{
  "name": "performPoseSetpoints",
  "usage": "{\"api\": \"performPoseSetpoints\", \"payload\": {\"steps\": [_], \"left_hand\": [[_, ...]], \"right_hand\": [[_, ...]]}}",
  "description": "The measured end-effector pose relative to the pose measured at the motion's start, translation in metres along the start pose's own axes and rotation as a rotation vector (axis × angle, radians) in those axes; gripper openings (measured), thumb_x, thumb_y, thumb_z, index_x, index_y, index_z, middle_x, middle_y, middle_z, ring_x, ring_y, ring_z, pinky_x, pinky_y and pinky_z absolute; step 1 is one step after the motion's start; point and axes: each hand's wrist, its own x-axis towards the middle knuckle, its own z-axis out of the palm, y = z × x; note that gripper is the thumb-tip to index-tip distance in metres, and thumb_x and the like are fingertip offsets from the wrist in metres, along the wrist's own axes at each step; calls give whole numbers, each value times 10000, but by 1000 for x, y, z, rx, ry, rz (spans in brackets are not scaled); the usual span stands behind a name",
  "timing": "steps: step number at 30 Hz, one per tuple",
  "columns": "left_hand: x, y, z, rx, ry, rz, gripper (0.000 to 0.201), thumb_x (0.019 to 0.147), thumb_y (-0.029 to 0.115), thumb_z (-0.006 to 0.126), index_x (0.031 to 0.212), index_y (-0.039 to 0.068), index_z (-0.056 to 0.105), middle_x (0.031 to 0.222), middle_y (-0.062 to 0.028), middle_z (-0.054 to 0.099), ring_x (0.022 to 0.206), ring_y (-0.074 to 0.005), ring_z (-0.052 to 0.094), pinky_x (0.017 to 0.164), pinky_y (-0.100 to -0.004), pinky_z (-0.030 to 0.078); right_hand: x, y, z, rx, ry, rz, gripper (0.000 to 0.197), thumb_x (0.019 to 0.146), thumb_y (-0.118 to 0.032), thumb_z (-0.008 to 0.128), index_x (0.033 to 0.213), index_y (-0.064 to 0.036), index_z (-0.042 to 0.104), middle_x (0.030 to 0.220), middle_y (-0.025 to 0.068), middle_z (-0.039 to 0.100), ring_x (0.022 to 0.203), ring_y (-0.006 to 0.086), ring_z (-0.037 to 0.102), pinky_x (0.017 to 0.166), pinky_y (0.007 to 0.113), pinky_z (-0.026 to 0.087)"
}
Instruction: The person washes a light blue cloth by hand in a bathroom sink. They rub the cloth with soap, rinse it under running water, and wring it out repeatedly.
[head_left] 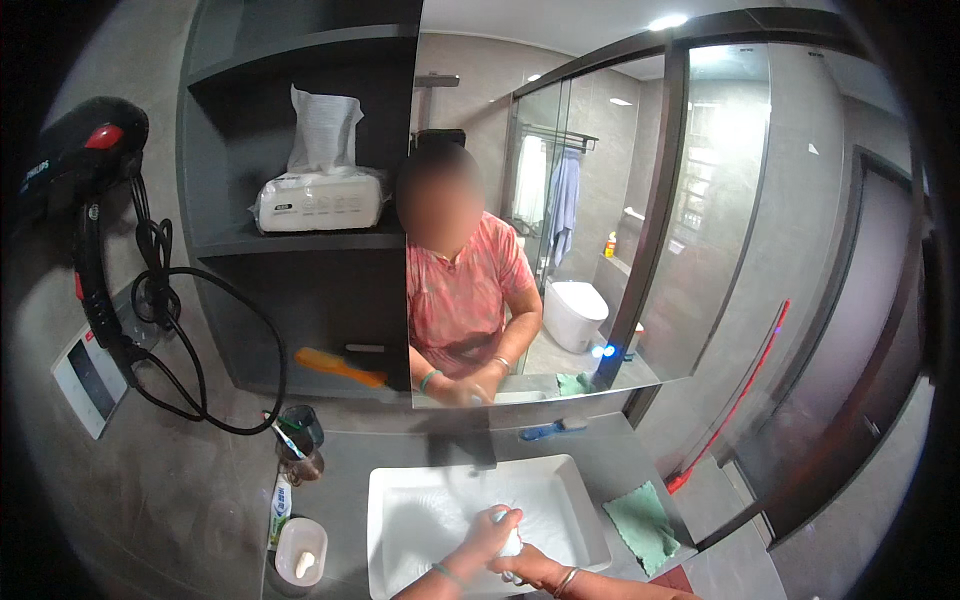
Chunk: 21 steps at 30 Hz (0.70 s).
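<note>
Both my hands are over the white rectangular sink [385, 520], close together near its front right. My left hand [488, 535] is closed round a small whitish thing [511, 541], whose kind I cannot make out. Just below and to the right, my right hand [535, 568] is closed against the same thing, its fingers partly hidden. A green band circles my left wrist and a silvery bangle my right. Water lies or runs in the sink under the dark faucet [466, 447].
Left of the sink are a soap dish [288, 535] with a white soap piece, a toothpaste tube [279, 512] and cups with a toothbrush [288, 440]. A green cloth [641, 525] lies right, a blue brush [552, 430] behind. A hair dryer [95, 240] hangs left, its cord dangling.
</note>
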Motion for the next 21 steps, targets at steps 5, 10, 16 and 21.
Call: {"api": "performPoseSetpoints", "payload": {"steps": [5,10,16,21], "left_hand": [[-5,2,-2,-4,52,-2,317,946,344,674,859,40,694,781,-24,683,732,-112,625,695,-305,519],[-21,40,-10,-358,-190,-63,482,961,438,677,1230,44,611,1080,-157,696,933,-279,703,848,-405,573],[-41,68,17,-627,-392,93,713,933,473,704,1492,123,435,1316,-259,621,1163,-474,630,987,-574,525],[-44,77,37,-216,-351,64,255,958,262,662,1046,25,628,940,-150,709,876,-272,694,810,-409,566]], "right_hand": [[5,1,4,-2,-6,-62,450,786,-362,777,1097,-73,631,895,21,639,737,120,566,614,280,454],[-8,-8,-7,434,-274,49,428,845,-291,751,1177,-81,579,922,61,645,659,128,550,501,246,388],[-49,-26,-23,698,-608,39,345,937,-330,676,1110,-53,564,885,50,585,575,82,470,422,196,324],[-73,-27,-38,649,-602,68,291,916,-318,699,1041,-64,633,835,45,635,548,117,532,404,207,372]]}}
